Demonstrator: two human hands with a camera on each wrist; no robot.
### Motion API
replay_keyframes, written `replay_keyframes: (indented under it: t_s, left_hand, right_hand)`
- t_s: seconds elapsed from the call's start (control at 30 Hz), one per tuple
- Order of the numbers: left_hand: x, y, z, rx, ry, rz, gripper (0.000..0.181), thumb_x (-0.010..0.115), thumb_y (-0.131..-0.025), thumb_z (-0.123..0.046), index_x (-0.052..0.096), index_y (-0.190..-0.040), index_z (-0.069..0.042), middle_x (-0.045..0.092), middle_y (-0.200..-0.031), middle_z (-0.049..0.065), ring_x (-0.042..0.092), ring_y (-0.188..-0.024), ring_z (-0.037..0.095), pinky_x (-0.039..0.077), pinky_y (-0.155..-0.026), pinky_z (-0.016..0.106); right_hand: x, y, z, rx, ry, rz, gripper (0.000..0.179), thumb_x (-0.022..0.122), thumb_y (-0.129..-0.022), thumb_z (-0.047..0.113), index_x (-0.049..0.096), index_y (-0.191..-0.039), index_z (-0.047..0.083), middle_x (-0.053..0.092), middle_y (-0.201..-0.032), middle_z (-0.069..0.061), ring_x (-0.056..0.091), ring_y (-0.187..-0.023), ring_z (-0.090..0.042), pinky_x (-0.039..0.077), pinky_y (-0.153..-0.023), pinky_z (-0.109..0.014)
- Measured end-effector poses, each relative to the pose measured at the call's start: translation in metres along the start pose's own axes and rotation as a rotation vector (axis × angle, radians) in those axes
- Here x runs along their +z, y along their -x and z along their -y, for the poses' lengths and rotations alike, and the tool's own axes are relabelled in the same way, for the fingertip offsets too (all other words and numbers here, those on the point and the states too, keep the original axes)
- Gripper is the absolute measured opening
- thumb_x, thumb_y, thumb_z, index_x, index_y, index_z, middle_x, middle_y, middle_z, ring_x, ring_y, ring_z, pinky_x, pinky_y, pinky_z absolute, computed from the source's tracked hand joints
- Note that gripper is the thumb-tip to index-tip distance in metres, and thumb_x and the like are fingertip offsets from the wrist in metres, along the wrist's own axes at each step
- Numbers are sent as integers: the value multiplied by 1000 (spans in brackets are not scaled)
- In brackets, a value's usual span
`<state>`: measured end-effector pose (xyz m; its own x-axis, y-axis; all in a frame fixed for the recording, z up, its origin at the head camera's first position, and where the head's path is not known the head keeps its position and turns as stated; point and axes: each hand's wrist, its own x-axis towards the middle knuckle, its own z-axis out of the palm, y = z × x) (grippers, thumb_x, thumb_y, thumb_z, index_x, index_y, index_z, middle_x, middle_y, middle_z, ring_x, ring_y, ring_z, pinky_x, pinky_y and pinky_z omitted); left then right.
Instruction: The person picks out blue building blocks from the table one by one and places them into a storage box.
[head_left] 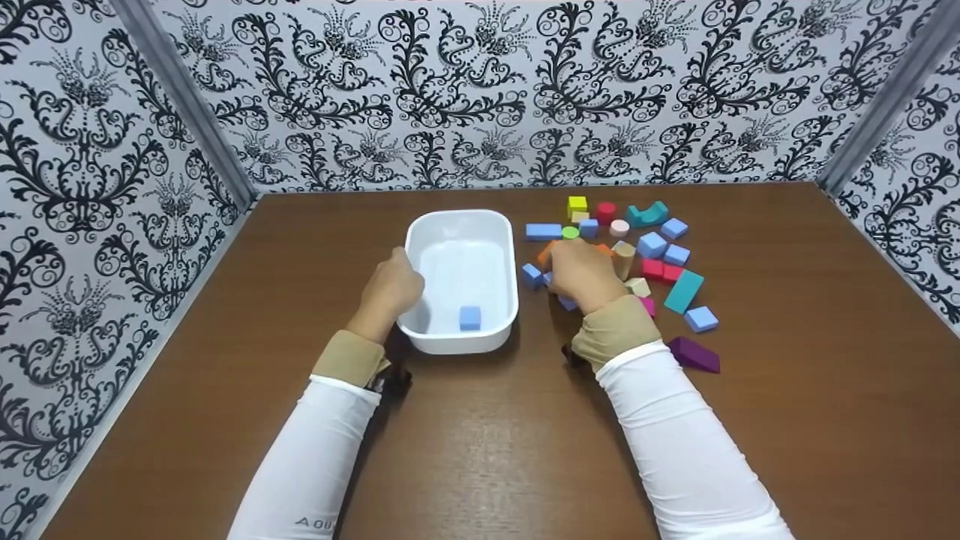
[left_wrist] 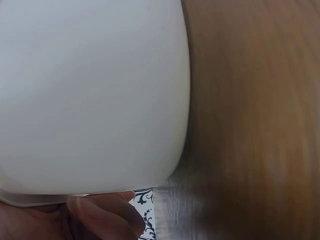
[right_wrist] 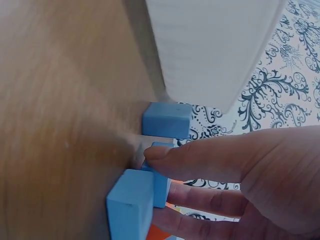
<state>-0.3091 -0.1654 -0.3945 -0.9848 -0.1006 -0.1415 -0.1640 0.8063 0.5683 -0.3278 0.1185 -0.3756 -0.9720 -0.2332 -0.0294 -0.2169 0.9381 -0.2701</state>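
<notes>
A white plastic tub [head_left: 457, 345] stands on the table with one blue block [head_left: 470, 318] inside, near its front end. At the tub's left rim, my left hand [head_left: 392, 285] grips the edge; in the left wrist view the tub's wall [left_wrist: 95, 100] hides most of that hand [left_wrist: 105, 215]. My right hand [head_left: 585, 274] is down among the blocks right of the tub. Seen from the right wrist, its thumb [right_wrist: 200, 157] and fingers pinch a blue block [right_wrist: 161, 187]. Another blue block [right_wrist: 131, 200] lies close beside it, and one more [right_wrist: 167, 120] sits near the tub.
Many loose blocks lie around the right hand: a blue bar [head_left: 543, 232], a yellow cube [head_left: 577, 205], a teal arch [head_left: 646, 215], a teal block [head_left: 684, 292], red blocks [head_left: 661, 271] and a purple wedge [head_left: 694, 355]. Patterned walls [head_left: 480, 97] enclose the brown table [head_left: 480, 450].
</notes>
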Motion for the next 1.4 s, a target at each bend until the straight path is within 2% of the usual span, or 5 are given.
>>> replay_keyframes:
  t_s: [0.17, 0.53, 0.7, 1.03, 1.4]
  left_hand:
    - [1, 0, 0, -6, 12, 1, 64, 39, -105, -14, 25, -164, 5, 53, -151, 31, 59, -133, 44, 49, -106, 60]
    - [0, 0, 1, -2, 8, -7, 64, 38, -105, -15, 25, -164, 7, 50, -154, 32, 56, -136, 43, 48, -109, 58]
    - [1, -1, 1, -4, 5, -8, 63, 39, -105, -14, 26, -163, 7, 51, -153, 32, 57, -135, 43, 48, -108, 59]
    - [-1, -1, 1, 1, 16, 6, 63, 39, -105, -13, 26, -162, 8, 51, -153, 32, 58, -134, 44, 51, -106, 57]
    - [0, -2, 1, -3, -9, 1, 63, 40, -103, -13, 28, -161, 8, 52, -151, 32, 59, -133, 44, 52, -105, 55]
  right_hand:
    - [-6, 3, 0, -6, -6, -9, 37, 72, -85, 3, 81, -120, 10, 76, -126, -13, 69, -114, -36, 54, -96, -57]
    - [-20, 9, 7, -28, -19, -61, 28, 70, -96, 9, 79, -122, 3, 75, -125, -17, 68, -118, -38, 55, -100, -55]
    - [-28, 15, 15, -45, -12, -91, 26, 70, -98, 15, 80, -119, 3, 76, -122, -17, 69, -116, -38, 55, -99, -56]
    - [-42, 31, 40, -120, -9, -167, 27, 74, -94, 12, 80, -120, 7, 74, -122, -15, 68, -115, -35, 56, -94, -55]
    - [-47, 40, 67, -185, -63, -104, 32, 78, -96, 17, 78, -126, 9, 70, -122, -14, 65, -112, -32, 55, -98, -50]
